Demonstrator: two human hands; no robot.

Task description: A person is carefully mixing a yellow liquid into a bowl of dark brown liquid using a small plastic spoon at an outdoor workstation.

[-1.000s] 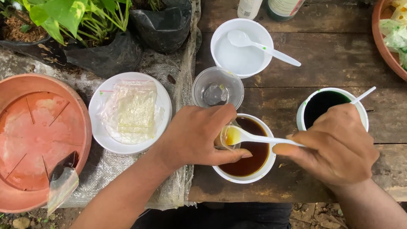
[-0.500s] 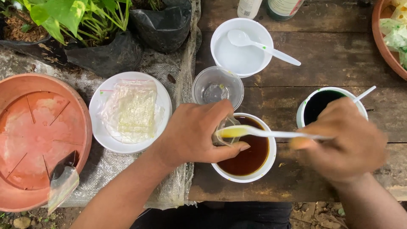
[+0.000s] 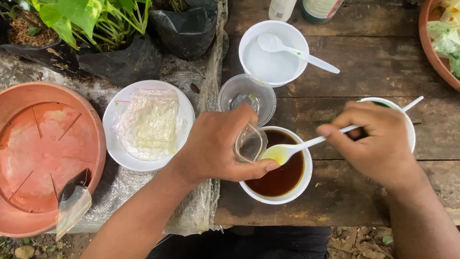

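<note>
My left hand (image 3: 218,146) grips a small clear plastic cup (image 3: 250,143), tilted over the rim of a white bowl (image 3: 304,184) of dark brown liquid. My right hand (image 3: 378,144) holds a white plastic spoon (image 3: 302,146) by its handle. The spoon's bowl carries yellow liquid and sits at the mouth of the tilted cup, above the dark liquid. Behind my right hand stands a white cup (image 3: 408,125) with a second white spoon handle sticking out.
A white bowl (image 3: 249,36) with a spoon in clear liquid and an empty clear cup (image 3: 247,96) sit behind. A white plate (image 3: 112,144) with a plastic bag, a terracotta saucer (image 3: 43,153), potted plants (image 3: 110,33), bottles (image 3: 302,7) and another terracotta dish (image 3: 433,45) surround them.
The spoon has swung from pointing at the bowl's left rim to lie at the mouth of the clear cup. My right hand has shifted up and left. The left hand tilted the cup further.
</note>
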